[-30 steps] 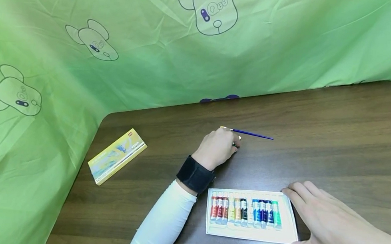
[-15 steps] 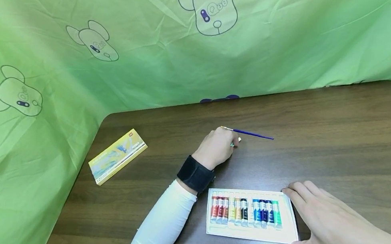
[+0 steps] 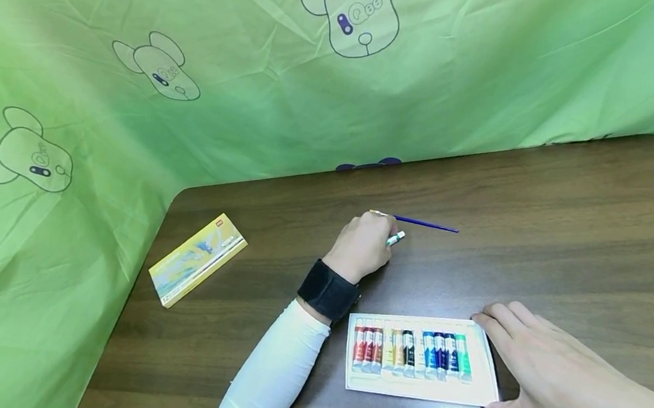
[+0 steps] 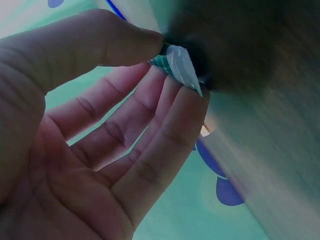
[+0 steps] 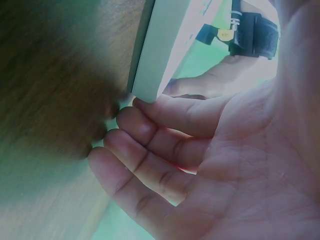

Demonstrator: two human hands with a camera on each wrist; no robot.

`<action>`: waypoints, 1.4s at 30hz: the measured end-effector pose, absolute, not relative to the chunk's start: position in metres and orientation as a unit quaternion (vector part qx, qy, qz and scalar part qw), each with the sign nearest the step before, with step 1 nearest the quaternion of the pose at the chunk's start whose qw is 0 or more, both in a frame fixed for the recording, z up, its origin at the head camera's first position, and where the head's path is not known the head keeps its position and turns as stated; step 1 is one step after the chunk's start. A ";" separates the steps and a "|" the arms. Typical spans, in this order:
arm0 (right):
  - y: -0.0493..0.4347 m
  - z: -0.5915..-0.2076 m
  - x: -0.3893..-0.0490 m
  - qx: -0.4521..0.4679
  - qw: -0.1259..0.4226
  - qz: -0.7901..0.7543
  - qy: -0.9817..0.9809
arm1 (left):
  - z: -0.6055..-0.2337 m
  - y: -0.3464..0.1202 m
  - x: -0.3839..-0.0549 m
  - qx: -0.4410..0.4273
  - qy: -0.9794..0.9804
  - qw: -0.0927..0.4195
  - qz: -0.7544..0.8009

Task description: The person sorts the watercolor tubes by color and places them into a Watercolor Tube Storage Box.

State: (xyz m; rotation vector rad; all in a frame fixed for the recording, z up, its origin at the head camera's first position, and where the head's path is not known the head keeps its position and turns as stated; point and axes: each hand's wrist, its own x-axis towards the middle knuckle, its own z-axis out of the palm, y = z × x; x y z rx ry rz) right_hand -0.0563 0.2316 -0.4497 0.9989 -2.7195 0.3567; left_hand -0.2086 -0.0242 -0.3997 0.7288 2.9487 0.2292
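Head view: a small tube (image 3: 396, 238) was pinched by the left hand (image 3: 361, 245), a paint tray (image 3: 483, 387) gripped by fingers of the right hand (image 3: 555, 378).

Green-and-white tube (image 3: 396, 238), white tray (image 3: 482, 391), blue-handled brush (image 3: 426, 225) — brown grained table (image 3: 573, 219), green cloth (image 3: 243, 87) with cartoon heads (image 3: 362, 26)
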 end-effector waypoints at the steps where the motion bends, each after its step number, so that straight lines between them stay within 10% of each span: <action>1: 0.232 -0.449 -0.056 0.340 0.111 0.121 -0.926 | -0.400 -0.024 -0.209 0.240 0.967 0.047 0.076; 42: 0.233 -0.447 -0.055 0.342 0.101 0.125 -0.926 | -0.380 -0.014 -0.179 0.304 0.946 0.042 0.104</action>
